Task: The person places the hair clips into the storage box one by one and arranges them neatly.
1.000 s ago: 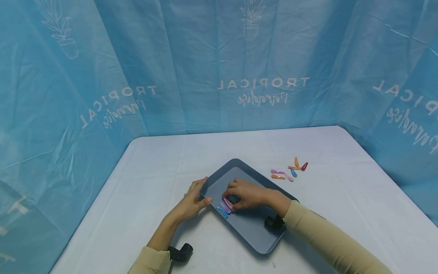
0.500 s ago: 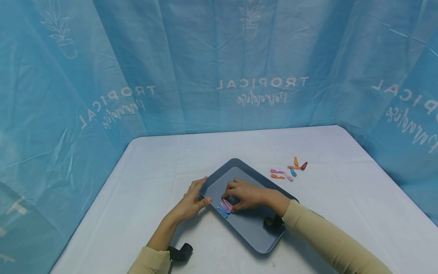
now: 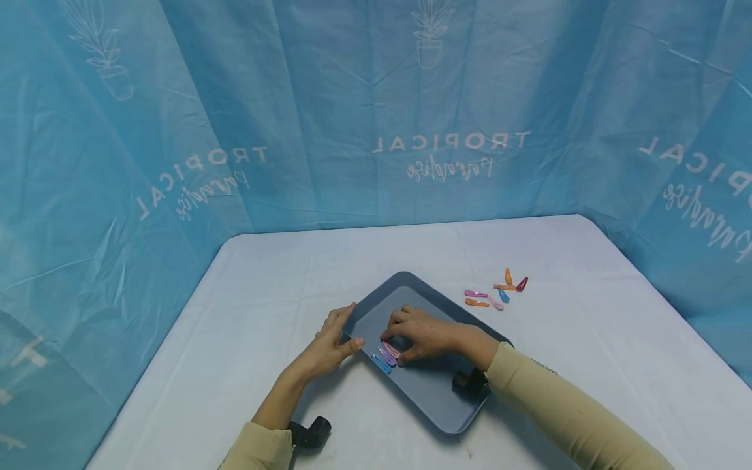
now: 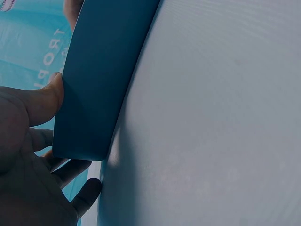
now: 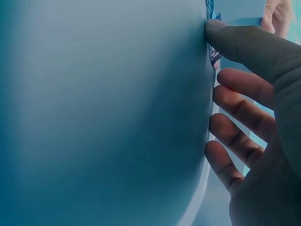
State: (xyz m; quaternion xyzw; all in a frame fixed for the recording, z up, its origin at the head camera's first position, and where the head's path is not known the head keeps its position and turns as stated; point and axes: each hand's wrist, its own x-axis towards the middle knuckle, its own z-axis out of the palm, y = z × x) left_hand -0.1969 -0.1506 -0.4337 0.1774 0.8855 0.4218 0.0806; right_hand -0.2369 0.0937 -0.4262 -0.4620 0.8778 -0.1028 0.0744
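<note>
A blue-grey tray [image 3: 431,391] lies slanted on the table. My left hand [image 3: 326,349] holds its left corner, thumb at the rim and fingers spread along the neighbouring side. In the left wrist view the thumb [image 4: 49,96] meets the tray's wall [image 4: 101,84]. Inside the tray, a blue hair clip [image 3: 380,363], a purple hair clip [image 3: 386,356] and a pink hair clip [image 3: 390,349] lie side by side. My right hand [image 3: 425,334] pinches the pink clip lengthwise between thumb and forefinger. In the right wrist view its other fingers [image 5: 230,134] rest by the tray floor [image 5: 117,117].
Beyond the tray's right side, several loose hair clips lie on the white table [image 3: 282,281]: a magenta one [image 3: 476,294], orange ones such as this clip [image 3: 477,302], a blue one [image 3: 503,296] and a dark red one [image 3: 522,284]. A blue printed curtain [image 3: 352,117] encloses the table.
Almost nothing moves. The right thumb and forefinger have shifted the pink clip very slightly beside the purple one; the left hand and the tray stay in place.
</note>
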